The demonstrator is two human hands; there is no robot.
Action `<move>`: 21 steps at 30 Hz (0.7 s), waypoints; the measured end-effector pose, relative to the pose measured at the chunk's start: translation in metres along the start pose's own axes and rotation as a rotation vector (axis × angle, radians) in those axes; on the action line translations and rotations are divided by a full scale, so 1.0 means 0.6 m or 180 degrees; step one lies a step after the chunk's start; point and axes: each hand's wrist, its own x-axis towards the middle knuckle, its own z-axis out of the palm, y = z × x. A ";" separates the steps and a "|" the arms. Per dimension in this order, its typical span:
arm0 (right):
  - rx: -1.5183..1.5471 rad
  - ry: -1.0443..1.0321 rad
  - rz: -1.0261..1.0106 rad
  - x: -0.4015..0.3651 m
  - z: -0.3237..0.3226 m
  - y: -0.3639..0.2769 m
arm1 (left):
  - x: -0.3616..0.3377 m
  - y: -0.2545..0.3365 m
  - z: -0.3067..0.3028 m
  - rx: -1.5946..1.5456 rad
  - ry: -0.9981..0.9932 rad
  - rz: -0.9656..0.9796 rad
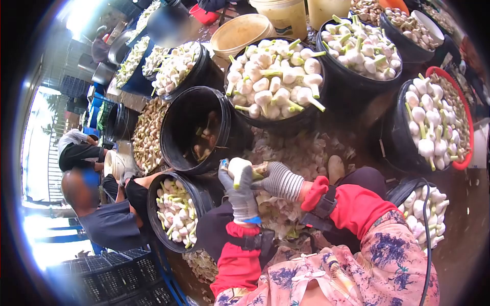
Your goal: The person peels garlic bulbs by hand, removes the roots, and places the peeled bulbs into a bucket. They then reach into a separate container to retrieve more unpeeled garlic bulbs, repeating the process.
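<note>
In the middle of the head view, my left hand, in a grey glove, is closed around a white garlic bulb with a short green stem. My right hand, in a grey and white striped glove, is closed close beside it. Something small and brownish shows at its fingertips, against the bulb; I cannot make out what it is. Papery garlic skins cover the floor beneath both hands. Just beyond them, a black bucket lies tilted with a few pieces inside.
Black tubs heaped with garlic bulbs stand ahead, more bulbs at the right. A smaller bucket of bulbs is at my left. A seated person works there, near black crates. Pale buckets stand behind.
</note>
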 end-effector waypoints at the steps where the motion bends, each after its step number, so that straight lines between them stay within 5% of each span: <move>1: -0.0556 -0.0047 -0.0146 0.000 0.002 -0.001 | 0.011 0.007 -0.009 -0.0132 0.0041 -0.0244; 2: -0.0072 -0.0090 0.0087 0.000 -0.002 -0.006 | 0.026 -0.001 -0.028 -0.0201 -0.0054 -0.0353; 7: -0.1006 0.0464 -0.0027 0.050 -0.053 0.053 | -0.002 0.002 -0.048 -0.0257 -0.0469 -0.0231; 9: -0.1265 0.1010 -0.0155 0.071 -0.055 0.097 | -0.019 0.006 -0.056 -0.0647 -0.0548 -0.0944; 10: -0.1659 0.1056 0.0120 0.044 -0.065 0.036 | -0.036 0.025 -0.056 -0.0590 -0.0607 -0.1392; 14: -0.2914 0.0180 0.0777 0.044 -0.088 0.007 | -0.063 0.048 -0.063 -0.0619 -0.0840 -0.1191; 15: -0.3851 0.0165 0.0728 0.028 -0.070 0.004 | -0.055 0.047 -0.077 -0.0344 -0.1124 -0.0901; 19: -0.1507 -0.0464 -0.0874 0.009 -0.044 0.010 | -0.038 0.030 -0.103 0.0897 -0.1230 -0.0098; 21: -0.0773 -0.0407 -0.0559 -0.011 -0.019 -0.001 | -0.033 0.036 -0.085 0.1131 -0.1326 0.0175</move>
